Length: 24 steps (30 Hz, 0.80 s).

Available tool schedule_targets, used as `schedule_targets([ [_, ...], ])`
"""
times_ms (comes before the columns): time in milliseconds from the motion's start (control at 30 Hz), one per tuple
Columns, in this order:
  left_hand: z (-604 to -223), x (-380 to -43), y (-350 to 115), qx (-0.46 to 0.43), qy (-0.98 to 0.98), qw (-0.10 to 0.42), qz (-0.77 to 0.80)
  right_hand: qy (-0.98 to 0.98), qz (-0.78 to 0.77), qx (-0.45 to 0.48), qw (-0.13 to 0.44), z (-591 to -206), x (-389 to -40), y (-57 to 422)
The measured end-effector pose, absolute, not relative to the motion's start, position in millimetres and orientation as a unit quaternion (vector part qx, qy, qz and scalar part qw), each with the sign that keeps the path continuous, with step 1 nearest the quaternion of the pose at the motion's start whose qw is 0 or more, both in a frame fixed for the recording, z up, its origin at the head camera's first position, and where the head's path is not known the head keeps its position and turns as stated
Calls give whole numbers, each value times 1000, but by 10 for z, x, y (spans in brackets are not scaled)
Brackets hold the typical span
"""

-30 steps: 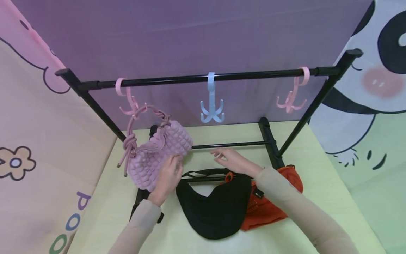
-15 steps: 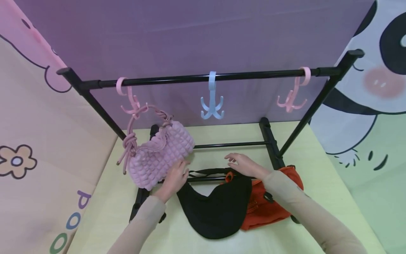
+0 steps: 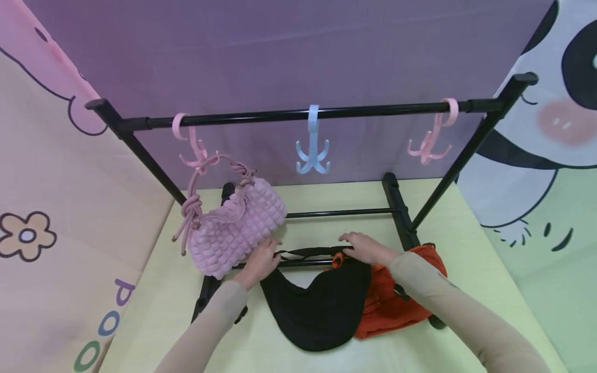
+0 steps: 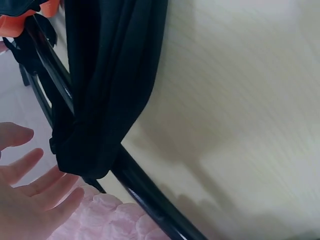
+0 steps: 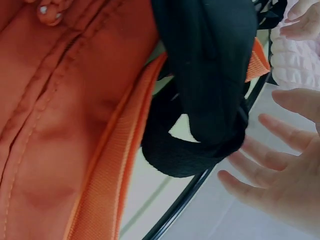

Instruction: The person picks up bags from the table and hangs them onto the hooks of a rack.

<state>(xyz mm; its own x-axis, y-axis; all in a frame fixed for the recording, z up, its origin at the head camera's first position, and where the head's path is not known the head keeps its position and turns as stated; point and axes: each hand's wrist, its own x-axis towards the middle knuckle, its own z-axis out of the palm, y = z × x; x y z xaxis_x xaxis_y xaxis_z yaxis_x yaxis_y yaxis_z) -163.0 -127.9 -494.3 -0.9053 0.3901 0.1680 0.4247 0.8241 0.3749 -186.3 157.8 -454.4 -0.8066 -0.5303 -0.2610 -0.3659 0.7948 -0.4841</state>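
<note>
Pink, black and orange: three bags counted, one of each colour. Three hooks (two pink, one blue), one black rack (image 3: 261,117) and two hands recorded. From the left: one pink bag (image 3: 252,223), puffed in texture and with a knotted handle, is hung from the left pink hook (image 3: 198,150). Beside its lower right edge the left hand (image 3: 262,260) is held at the left end of the black bag (image 3: 317,316); its fingers are extended and spread, and contact with the fabric cannot be determined.

The black bag is laid at centre, front of the table (image 3: 154,311). It is crescent-shaped, matte and soft, creased lengthwise near its left end, with its dark strap passed over the rack's front lower bar. Above it, the blue hook (image 3: 313,137) is seated near mid-bar.

At the strap's right end the right hand (image 3: 367,249) is positioned, fingers loosely extended; touch likewise unclear. Farther right, one orange bag (image 3: 387,311) is rested on the table, partly overlapped by the black bag and partly hidden by the right sleeve (image 3: 448,300). The right pink hook (image 3: 426,147) is hung above.
</note>
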Motion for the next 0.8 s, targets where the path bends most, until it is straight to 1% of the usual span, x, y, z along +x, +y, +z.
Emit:
schedule_targets([
  [233, -4993, -1664, -1271, -198, -960, -21, -196, 929, -171, -227, 236, -4641, -1883, 1603],
  [400, -5013, -1676, -1255, -179, -963, -64, -191, 928, -171, -226, 242, -4697, -1909, 1612],
  [633, -5015, -1685, -1232, -182, -961, -94, -184, 931, -158, -234, 233, -4735, -1929, 1604],
  [800, -4996, -1683, -1222, -190, -960, -96, -180, 935, -156, -238, 212, -4740, -1926, 1605],
])
